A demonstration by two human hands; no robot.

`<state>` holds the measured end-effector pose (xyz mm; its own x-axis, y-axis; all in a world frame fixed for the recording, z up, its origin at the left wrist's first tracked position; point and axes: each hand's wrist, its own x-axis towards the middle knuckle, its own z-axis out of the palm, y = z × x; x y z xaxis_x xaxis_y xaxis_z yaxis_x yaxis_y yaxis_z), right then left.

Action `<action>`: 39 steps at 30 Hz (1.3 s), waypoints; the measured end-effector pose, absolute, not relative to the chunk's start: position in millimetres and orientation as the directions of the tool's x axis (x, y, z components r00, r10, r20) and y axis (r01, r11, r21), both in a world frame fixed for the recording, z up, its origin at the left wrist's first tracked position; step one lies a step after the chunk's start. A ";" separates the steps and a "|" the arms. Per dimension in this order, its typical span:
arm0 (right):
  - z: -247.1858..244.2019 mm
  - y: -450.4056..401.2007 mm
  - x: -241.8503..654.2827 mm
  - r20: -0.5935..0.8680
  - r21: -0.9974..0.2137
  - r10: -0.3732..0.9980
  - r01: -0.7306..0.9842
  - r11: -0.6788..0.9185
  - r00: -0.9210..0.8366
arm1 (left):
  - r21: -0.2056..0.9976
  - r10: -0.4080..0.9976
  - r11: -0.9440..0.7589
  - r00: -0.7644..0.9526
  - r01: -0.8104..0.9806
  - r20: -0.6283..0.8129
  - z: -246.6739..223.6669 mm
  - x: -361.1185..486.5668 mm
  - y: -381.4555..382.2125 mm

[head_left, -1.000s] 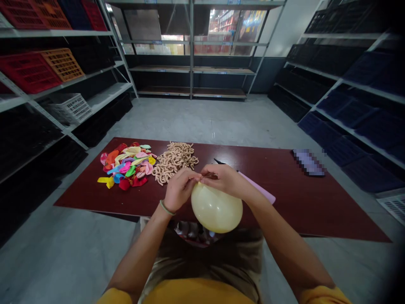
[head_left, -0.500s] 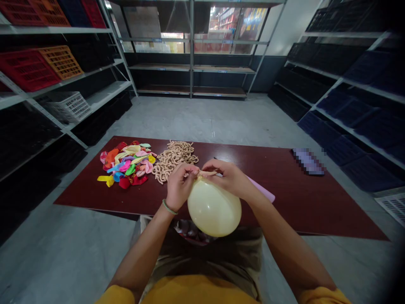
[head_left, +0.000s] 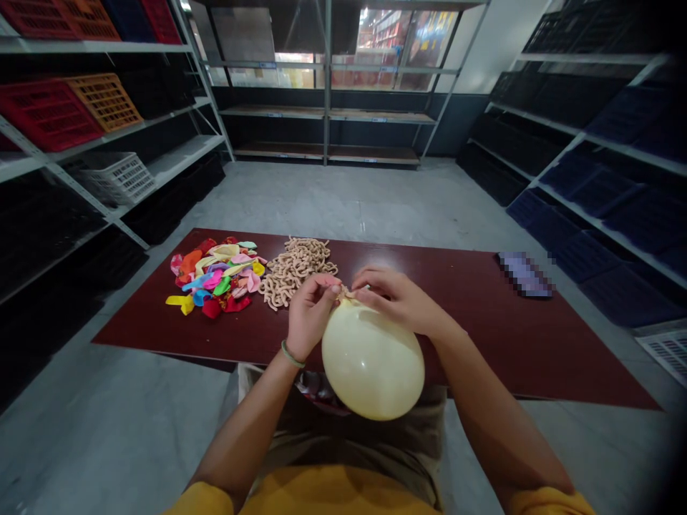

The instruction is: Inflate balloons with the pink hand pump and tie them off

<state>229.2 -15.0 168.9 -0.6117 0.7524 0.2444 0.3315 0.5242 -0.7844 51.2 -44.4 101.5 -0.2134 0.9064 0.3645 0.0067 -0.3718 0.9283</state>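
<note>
left hand (head_left: 311, 316) pinches a cream balloon (head_left: 373, 359); right hand (head_left: 394, 300) touches it

Deflated balloons (head_left: 215, 282) on table (head_left: 515, 357), cord pile (head_left: 298, 273) beside them, blurred object (head_left: 524, 275) far right

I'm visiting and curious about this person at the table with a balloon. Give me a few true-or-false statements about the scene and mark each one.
1. The left hand and right hand meet at the neck of a pale yellow inflated balloon. True.
2. The balloon rests on the dark red table. False: it hangs from the hands, past the table's near edge.
3. A heap of multicoloured deflated balloons lies to the left of the hands. True.
4. A bracelet sits on the right wrist. False: it is on the left wrist.
5. A red crate stands on the shelving to the left. True.
</note>
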 end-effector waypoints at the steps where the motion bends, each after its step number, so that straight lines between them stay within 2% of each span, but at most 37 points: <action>1: 171.6 -14.8 228.2 0.259 -0.783 0.765 0.336 0.524 -0.589 | 0.922 0.902 -0.386 -0.200 0.025 0.383 101.3 51.0 -44.6; 4: 174.4 -13.6 223.0 0.292 -0.774 0.802 0.364 0.518 -0.521 | 0.895 0.878 -0.435 -0.174 0.096 0.446 100.6 49.6 -44.7; 7: 169.7 -11.9 218.3 0.240 -0.764 0.788 0.390 0.513 -0.567 | 0.884 0.867 -0.450 -0.175 0.122 0.466 100.4 48.5 -44.6; 11: 161.4 -12.1 215.7 0.281 -0.739 0.798 0.411 0.534 -0.533 | 0.912 0.894 -0.402 -0.180 0.083 0.410 100.4 48.4 -45.2; 18: 157.3 -16.9 211.0 0.314 -0.829 0.807 0.270 0.489 -0.499 | 0.953 0.949 -0.300 -0.106 -0.030 0.296 107.3 46.8 -44.8; 25: 151.2 -13.4 215.5 0.284 -0.871 0.852 0.254 0.421 -0.439 | 0.962 0.960 -0.271 -0.077 -0.023 0.269 107.6 46.6 -45.9; 29: 154.8 -14.7 218.6 0.192 -0.880 0.837 0.288 0.378 -0.512 | 0.958 0.948 -0.287 -0.150 -0.017 0.281 106.3 49.2 -47.1; 32: 158.7 -16.5 219.1 0.110 -0.893 0.803 0.296 0.339 -0.586 | 0.944 0.926 -0.328 -0.191 0.026 0.327 104.3 49.9 -46.7; 37: 157.9 -16.8 218.2 0.024 -0.899 0.790 0.334 0.285 -0.612 | 0.857 0.855 -0.490 -0.107 0.160 0.508 100.1 47.0 -46.2; 39: 156.3 -16.3 217.5 0.034 -0.891 0.802 0.345 0.294 -0.596 | 0.819 0.824 -0.533 -0.090 0.213 0.560 99.7 45.8 -47.1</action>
